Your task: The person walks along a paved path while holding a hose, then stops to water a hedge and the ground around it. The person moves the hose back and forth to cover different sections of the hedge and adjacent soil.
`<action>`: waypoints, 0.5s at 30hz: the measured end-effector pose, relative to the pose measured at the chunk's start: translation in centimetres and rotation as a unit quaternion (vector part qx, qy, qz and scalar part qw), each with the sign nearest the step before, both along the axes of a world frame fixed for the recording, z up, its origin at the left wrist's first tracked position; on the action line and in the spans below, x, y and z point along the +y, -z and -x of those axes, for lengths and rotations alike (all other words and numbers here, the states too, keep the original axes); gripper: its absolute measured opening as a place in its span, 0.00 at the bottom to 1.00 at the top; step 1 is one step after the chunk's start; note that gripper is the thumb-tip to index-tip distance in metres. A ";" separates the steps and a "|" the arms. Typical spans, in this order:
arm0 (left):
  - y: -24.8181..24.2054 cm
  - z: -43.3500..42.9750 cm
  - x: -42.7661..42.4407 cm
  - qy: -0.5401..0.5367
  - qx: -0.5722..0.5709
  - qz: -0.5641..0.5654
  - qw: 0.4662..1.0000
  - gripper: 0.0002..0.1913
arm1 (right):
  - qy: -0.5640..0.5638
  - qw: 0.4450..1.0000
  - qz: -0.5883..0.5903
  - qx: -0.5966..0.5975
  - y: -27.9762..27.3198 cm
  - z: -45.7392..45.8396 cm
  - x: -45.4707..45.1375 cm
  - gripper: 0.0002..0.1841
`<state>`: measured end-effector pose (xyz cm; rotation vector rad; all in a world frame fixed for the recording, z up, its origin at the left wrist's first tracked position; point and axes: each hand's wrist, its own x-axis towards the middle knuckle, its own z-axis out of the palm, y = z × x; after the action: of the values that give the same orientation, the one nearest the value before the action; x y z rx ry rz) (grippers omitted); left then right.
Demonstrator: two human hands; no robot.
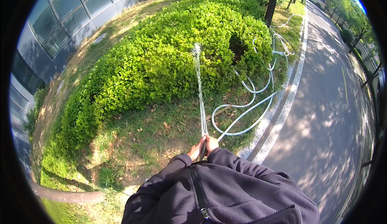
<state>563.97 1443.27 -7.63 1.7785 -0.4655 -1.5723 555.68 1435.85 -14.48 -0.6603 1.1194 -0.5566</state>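
Observation:
My left hand [196, 149] and my right hand [212, 144] are together in front of my chest, both gripping the end of a garden hose [203, 150]. From the hose mouth a stream of water [200, 94] shoots forward onto a clipped green hedge [169, 57]. The fingers partly hide the hose end, and its lower part passes out of sight by my jacket. Beyond my right hand, more pale hose [242, 119] lies in loose loops on the grass, running along the hedge's right side.
A stone curb [279, 124] separates the grass from an asphalt road [320, 103] on the right. A dark tree trunk [272, 5] rises behind the hedge. A building with windows [65, 11] stands at left. Another trunk [69, 196] shows at lower left.

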 end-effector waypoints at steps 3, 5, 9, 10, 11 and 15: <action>0.1 -0.8 0.1 0.026 -0.003 0.005 1.000 0.46 | 0.001 1.000 0.002 -0.023 -1.8 -0.7 0.2 0.15; 0.4 -1.1 0.3 0.033 -0.005 0.044 0.998 0.47 | -0.001 1.000 0.003 -0.031 -1.6 -0.9 0.2 0.14; -0.3 -1.0 0.7 0.015 -0.071 0.045 0.996 0.49 | -0.023 0.999 0.042 -0.003 -2.4 -0.9 0.0 0.14; -0.3 -1.1 0.8 0.022 -0.084 0.043 0.995 0.49 | -0.011 0.999 0.036 -0.023 -1.9 -1.1 -0.1 0.14; -0.4 -1.1 0.7 0.016 -0.093 0.054 0.994 0.47 | 0.002 0.999 0.031 -0.044 -1.4 -1.3 -0.2 0.14; 1.3 -1.8 1.6 -0.007 -0.040 0.056 0.998 0.41 | -0.066 0.995 0.075 0.028 -2.0 -1.7 0.1 0.15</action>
<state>565.74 1444.86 -8.97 1.7596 -0.5656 -1.4415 557.38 1435.95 -12.48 -0.8789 1.0851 -0.5141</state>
